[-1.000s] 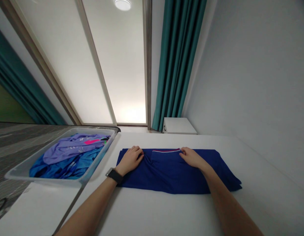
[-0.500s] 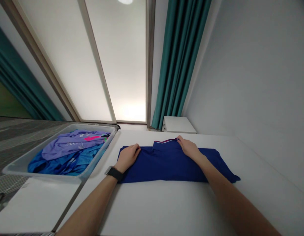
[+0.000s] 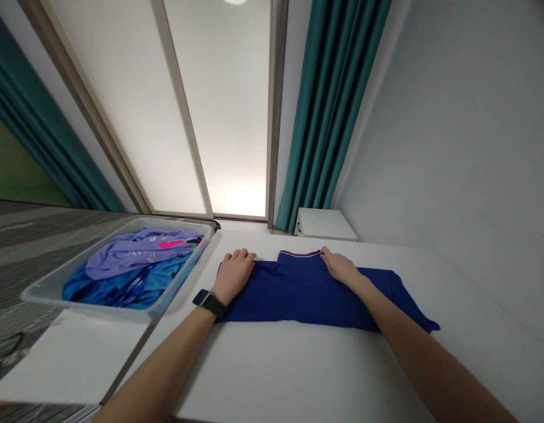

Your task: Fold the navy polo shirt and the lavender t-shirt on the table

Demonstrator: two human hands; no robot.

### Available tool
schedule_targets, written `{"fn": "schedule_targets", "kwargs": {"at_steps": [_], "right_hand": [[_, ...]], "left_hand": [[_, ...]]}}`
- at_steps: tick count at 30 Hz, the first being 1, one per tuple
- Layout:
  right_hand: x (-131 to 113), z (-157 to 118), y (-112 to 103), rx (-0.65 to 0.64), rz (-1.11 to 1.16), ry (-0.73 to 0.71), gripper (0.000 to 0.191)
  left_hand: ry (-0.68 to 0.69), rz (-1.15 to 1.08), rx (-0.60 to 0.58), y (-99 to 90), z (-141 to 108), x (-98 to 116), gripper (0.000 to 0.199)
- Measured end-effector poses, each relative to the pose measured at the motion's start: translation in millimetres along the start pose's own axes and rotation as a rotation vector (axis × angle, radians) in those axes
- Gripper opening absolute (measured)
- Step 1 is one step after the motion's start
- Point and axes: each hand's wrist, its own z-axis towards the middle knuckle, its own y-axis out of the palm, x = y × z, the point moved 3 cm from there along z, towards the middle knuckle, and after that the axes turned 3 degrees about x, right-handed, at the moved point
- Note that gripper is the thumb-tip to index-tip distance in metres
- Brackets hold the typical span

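Observation:
A navy-blue polo shirt (image 3: pixel 298 294) lies folded in a wide strip across the white table (image 3: pixel 289 364). Its collar, trimmed with a white and dark red stripe, sticks up from the far edge. My left hand (image 3: pixel 235 273) lies over the shirt's left end, fingers bent over the far edge and closed on the cloth; the fingertips are partly hidden. At the collar's right corner, my right hand (image 3: pixel 340 267) pinches the fabric between thumb and fingers. A black watch (image 3: pixel 209 302) is on my left wrist.
On the left stands a translucent plastic bin (image 3: pixel 43 294) with purple and blue clothes (image 3: pixel 135 264) in it. A small white cabinet (image 3: pixel 327 224) is beyond the table's far edge, beside a teal curtain (image 3: pixel 338 117). A white wall (image 3: pixel 474 147) bounds the right side.
My left hand has shifted slightly up to the shirt's far edge. The right hand stays at the collar corner, and the collar stands a little straighter. The camera view has shifted slightly.

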Motion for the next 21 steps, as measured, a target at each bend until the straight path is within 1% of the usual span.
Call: {"fn": "schedule_targets", "kwargs": {"at_steps": [2,4,6,8,11,13,15,18,21], "right_hand": [[0,5,-2,-0.007,0.004,-0.013,0.033],[-1,9,-3,0.018,-0.004,-0.024,0.034],[-3,12,-3,0.053,-0.021,-0.036,0.036],[-5,13,-1,0.068,-0.039,-0.049,0.036],[-6,13,3,0.064,-0.058,-0.042,0.037],[-5,12,5,0.094,-0.073,-0.016,0.039],[-5,10,5,0.148,-0.09,0.0,0.04],[-7,4,4,0.239,-0.133,-0.042,0.039],[-8,-6,3,0.268,-0.163,-0.068,0.037]], "left_hand": [[0.066,-0.053,0.063,-10.9,-6,24,0.034],[0.184,-0.161,0.059,-15.7,-14,54,0.039],[0.3,-0.242,0.009,-10.7,-22,81,0.047],[0.34,-0.262,-0.028,2.2,-29,97,0.051],[0.345,-0.261,-0.072,23.6,-33,102,0.052],[0.356,-0.249,-0.088,31.5,-33,99,0.052],[0.375,-0.236,-0.091,33.5,-32,96,0.053],[0.413,-0.226,-0.09,32.3,-30,93,0.054],[0.452,-0.227,-0.106,31.9,-33,91,0.055]]}}
